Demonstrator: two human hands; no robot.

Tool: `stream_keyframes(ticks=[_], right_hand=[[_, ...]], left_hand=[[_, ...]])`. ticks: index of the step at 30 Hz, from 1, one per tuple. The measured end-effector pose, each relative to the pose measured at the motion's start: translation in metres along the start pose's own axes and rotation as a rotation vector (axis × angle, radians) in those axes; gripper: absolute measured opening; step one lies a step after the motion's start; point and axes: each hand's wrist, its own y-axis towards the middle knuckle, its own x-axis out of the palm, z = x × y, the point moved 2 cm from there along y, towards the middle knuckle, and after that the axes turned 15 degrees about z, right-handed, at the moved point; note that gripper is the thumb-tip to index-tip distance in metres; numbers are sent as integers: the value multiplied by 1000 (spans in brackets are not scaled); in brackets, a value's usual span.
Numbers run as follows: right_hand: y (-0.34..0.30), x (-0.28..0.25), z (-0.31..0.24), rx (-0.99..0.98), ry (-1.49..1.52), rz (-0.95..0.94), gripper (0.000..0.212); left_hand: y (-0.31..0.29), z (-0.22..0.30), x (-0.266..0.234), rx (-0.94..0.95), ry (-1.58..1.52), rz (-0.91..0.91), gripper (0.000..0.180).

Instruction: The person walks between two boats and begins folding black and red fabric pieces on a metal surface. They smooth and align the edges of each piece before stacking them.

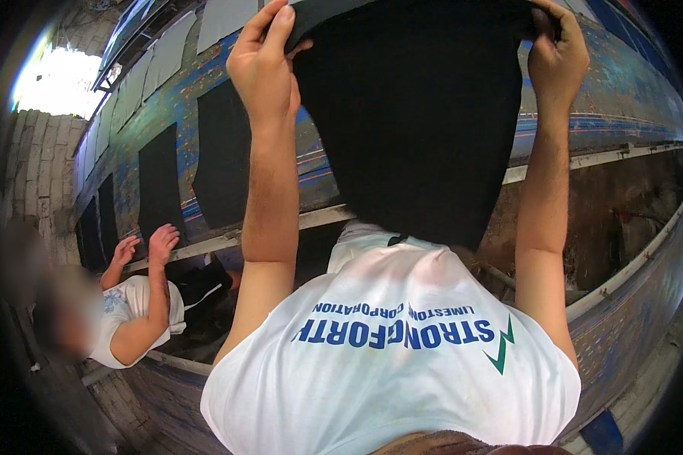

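Observation:
A large black fabric piece (413,121) hangs spread between my two raised hands, its lower end falling in front of my white shirt. My left hand (264,76) pinches its upper left corner between thumb and fingers. At the upper right corner my right hand (558,64) is closed on the same piece, with some fingertips hidden behind the dark cloth. Behind it is a long paint-stained table (322,163), where black cut pieces (224,155) lie flat to the left of my left forearm.
Pale grey pieces (169,57) lie along the table's far side. At the left, a co-worker in a white shirt (140,315) holds both hands (163,244) near the table edge. Another stained table surface (622,334) runs at the lower right, and a block wall (42,167) stands far left.

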Motion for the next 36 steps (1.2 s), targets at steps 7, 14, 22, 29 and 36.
stream_keyframes(ticks=[7, 14, 22, 29, 36], right_hand=[[49, 18, 34, 107, 244, -1, 11], [-64, -16, 99, 22, 126, -502, 41], [-247, -59, 105, 347, 48, -1073, 29], [-271, -61, 80, 35, -80, -1210, 30], [-250, -70, 69, -60, -182, -1188, 36]], left_hand=[[28, 24, 21, 52, -10, -35, 23], [-19, -41, -39, -41, 439, -147, 25], [-117, -131, -176, -620, 688, -112, 27], [-145, -137, -218, -519, 1032, -186, 30], [-159, -155, -217, -625, 1054, -205, 30]])
